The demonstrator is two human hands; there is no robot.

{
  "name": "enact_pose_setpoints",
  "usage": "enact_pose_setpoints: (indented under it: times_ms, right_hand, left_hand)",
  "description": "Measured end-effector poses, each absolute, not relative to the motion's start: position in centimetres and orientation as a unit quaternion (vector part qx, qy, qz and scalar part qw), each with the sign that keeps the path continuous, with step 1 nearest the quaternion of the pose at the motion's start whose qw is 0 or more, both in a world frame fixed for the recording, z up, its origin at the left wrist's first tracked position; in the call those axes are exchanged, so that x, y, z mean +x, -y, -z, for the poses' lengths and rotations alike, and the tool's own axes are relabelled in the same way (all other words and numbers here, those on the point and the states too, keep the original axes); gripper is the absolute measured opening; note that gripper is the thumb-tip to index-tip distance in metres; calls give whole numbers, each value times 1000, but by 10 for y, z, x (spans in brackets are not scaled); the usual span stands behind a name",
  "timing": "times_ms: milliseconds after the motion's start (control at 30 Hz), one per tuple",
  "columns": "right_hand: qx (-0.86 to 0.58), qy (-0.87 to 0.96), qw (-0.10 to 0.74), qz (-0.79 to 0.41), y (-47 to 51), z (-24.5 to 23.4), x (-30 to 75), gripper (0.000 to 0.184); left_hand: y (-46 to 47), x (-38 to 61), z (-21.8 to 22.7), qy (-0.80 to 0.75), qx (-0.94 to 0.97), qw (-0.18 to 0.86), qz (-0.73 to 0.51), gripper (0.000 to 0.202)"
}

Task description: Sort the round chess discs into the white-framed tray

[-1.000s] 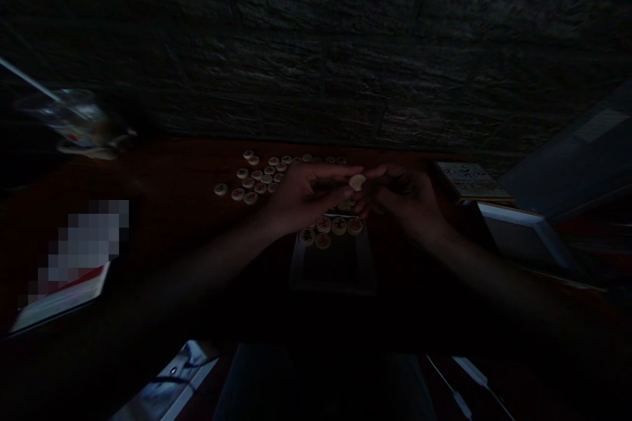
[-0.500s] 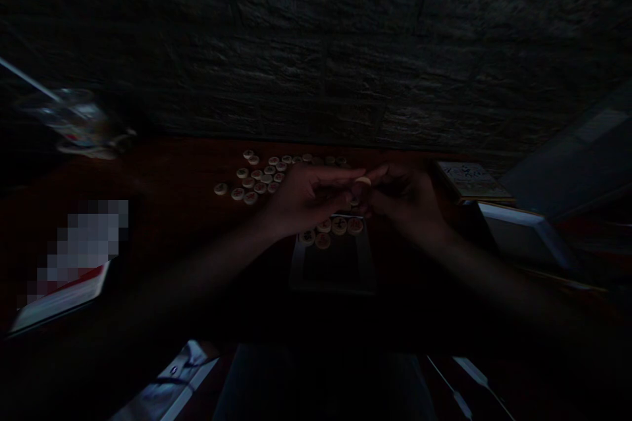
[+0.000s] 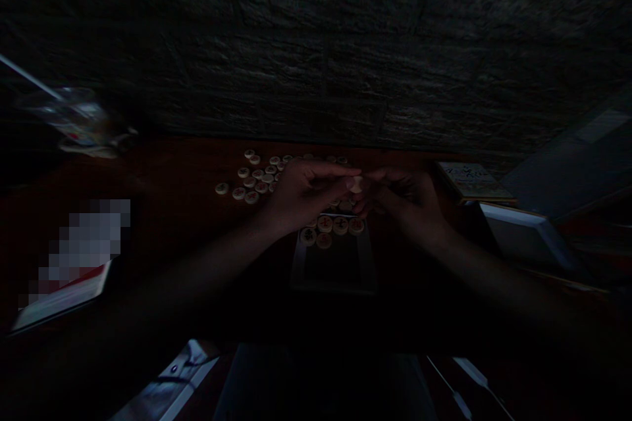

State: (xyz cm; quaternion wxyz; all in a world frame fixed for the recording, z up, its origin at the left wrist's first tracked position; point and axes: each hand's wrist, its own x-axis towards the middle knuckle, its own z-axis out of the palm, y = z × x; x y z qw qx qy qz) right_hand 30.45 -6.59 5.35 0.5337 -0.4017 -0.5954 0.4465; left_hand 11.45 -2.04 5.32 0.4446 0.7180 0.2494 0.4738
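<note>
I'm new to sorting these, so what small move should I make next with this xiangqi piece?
Probably set the xiangqi piece, pinched between your left hand and right hand, down at the end of the row on the tray. That row sits just below your hands, while the loose cluster lies farther off on the table.

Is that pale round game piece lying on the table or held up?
Held up: the xiangqi piece is pinched between the left hand and right hand, above the table.

A dark red desk (image 3: 162, 174) carries loose round xiangqi pieces (image 3: 251, 196). More sit on a pale tray (image 3: 333, 286); a printed box (image 3: 474, 182) lies farther right.
</note>
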Motion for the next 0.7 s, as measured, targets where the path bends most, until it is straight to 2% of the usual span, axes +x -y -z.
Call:
enact_pose_setpoints:
  times_ms: [700]
  right_hand:
    - [-402,606,544,-418,64,-51,307,28]
  left_hand:
    - [25,112,-56,-233,720,478,-446,24]
